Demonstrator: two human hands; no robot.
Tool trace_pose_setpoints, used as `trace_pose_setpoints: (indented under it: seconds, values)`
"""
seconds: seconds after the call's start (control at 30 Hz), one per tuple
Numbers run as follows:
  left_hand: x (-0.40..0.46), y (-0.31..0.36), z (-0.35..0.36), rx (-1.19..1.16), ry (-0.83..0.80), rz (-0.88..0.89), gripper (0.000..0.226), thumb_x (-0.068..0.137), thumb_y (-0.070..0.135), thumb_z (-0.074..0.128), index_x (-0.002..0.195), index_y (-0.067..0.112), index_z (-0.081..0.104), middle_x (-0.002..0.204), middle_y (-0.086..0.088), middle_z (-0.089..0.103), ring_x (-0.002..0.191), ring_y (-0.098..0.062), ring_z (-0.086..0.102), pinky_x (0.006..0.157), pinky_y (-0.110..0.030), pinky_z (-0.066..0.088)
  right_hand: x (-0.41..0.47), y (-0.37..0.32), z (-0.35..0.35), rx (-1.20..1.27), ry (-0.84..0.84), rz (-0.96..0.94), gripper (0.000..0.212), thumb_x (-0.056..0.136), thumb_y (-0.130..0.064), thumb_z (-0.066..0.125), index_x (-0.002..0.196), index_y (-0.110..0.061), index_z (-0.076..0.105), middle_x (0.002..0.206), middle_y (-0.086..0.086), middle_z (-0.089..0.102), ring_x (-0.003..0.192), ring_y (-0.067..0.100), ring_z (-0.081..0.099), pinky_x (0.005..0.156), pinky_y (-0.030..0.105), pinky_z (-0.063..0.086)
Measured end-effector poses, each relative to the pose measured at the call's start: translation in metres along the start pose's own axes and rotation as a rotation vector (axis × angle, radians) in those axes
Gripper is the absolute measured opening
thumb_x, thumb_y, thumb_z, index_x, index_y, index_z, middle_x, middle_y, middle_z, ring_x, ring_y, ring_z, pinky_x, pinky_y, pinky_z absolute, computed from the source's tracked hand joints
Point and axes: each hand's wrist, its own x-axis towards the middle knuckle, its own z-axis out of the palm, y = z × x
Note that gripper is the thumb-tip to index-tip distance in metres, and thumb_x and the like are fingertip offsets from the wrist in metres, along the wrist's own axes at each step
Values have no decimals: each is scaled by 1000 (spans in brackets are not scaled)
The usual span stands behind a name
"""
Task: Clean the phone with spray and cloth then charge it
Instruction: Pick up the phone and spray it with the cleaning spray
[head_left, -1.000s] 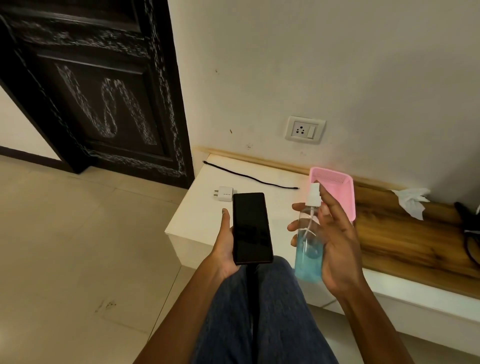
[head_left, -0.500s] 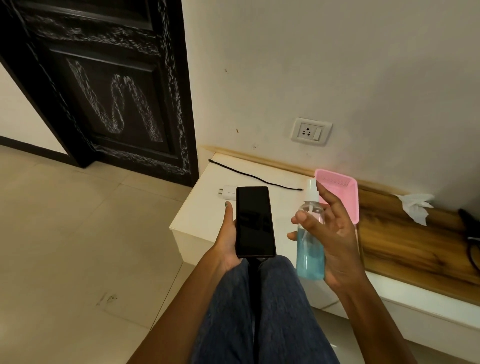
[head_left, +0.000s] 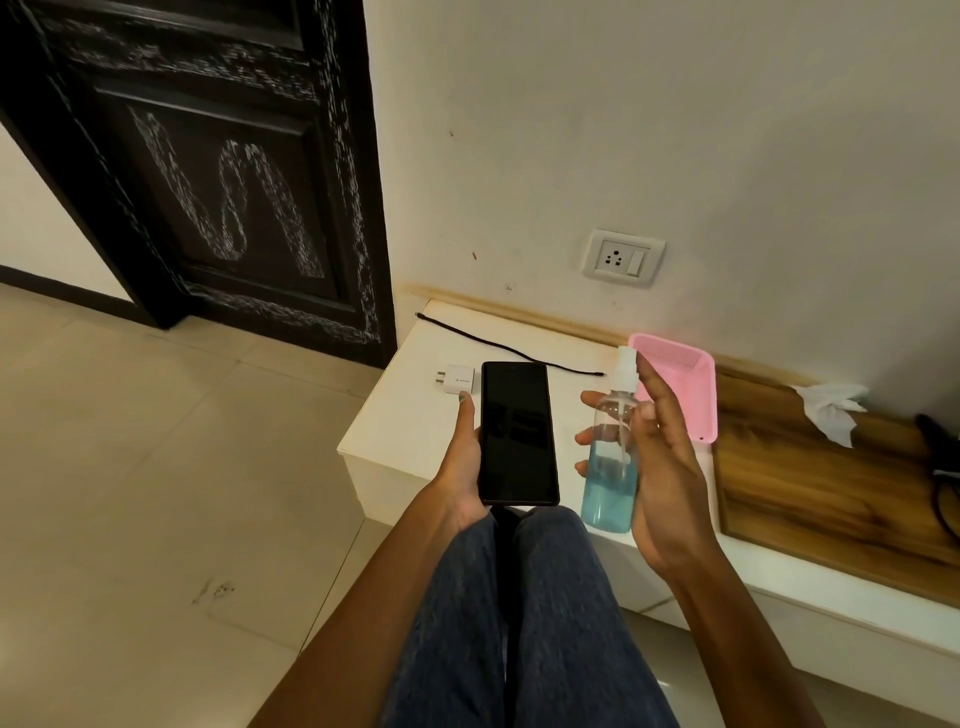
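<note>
I note the bottle (head_left: 610, 457), gripped in my right hand (head_left: 667, 467), has swung upright beside the phone (head_left: 518, 434) my left hand (head_left: 462, 462) holds; spraying looks imminent.

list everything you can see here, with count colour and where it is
phone: 1, black, screen dark, in left hand
spray bottle: 1, clear with blue liquid, in right hand
adapter: 1, white, on ledge left of phone
cable: 1, black, loose on ledge by wall
basket: 1, pink, on ledge behind bottle
tissue: 1, white, crumpled on board
board: 1, brown wood, right part of ledge
ledge: 1, white, along wall
socket: 1, white, on wall above ledge
door: 1, black, left
left hand: 1, grip on phone
right hand: 1, grip on bottle
legs: 2, blue jeans, bottom centre
</note>
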Motion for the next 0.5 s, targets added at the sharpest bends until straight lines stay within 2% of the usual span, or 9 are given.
trace_pose_setpoints:
  seconds: [0.07, 0.13, 0.23, 0.37, 0.43, 0.5]
  values:
    - [1, -1, 0, -3, -13, 2, 81, 82, 78, 24, 132, 21, 54, 132, -17, 58, 120, -36, 55, 103, -52, 41, -1, 0, 2, -19, 26, 30, 30, 83, -47, 49, 110, -40, 59, 99, 4, 67, 68, 16, 65, 53, 27, 57]
    - [2, -1, 0, 7, -16, 6, 82, 83, 78, 23, 134, 21, 52, 132, -17, 58, 121, -36, 54, 105, -53, 39, 0, -1, 2, -85, 5, 8, 31, 86, -44, 53, 116, -39, 55, 95, 0, 64, 70, 16, 64, 52, 28, 57]
    - [3, -2, -1, 40, -18, 15, 82, 83, 78, 21, 133, 21, 53, 130, -16, 59, 118, -35, 57, 102, -52, 43, 1, 0, 2, -180, -43, -54, 43, 85, -29, 55, 123, -46, 44, 96, 2, 59, 81, 13, 62, 68, 42, 56]
    - [4, -3, -1, 38, -43, 22, 82, 83, 77, 19, 130, 21, 56, 125, -16, 63, 114, -34, 60, 91, -47, 51, -1, 1, 4, -260, 5, -126, 44, 83, -34, 54, 124, -46, 42, 93, 12, 60, 87, 24, 62, 85, 60, 49]
    - [5, -3, -1, 39, -48, 21, 84, 83, 78, 19, 132, 20, 55, 128, -18, 61, 117, -35, 58, 95, -49, 48, -1, 1, 5, -216, 0, -98, 34, 90, -36, 55, 123, -43, 47, 98, 14, 60, 86, 28, 62, 79, 61, 52]
    - [5, -3, 0, 38, -60, 16, 86, 82, 79, 19, 133, 19, 54, 130, -19, 59, 119, -36, 56, 97, -50, 47, -1, 2, 4, -120, -36, -55, 29, 91, -39, 52, 120, -42, 51, 99, 6, 62, 77, 22, 66, 64, 48, 59]
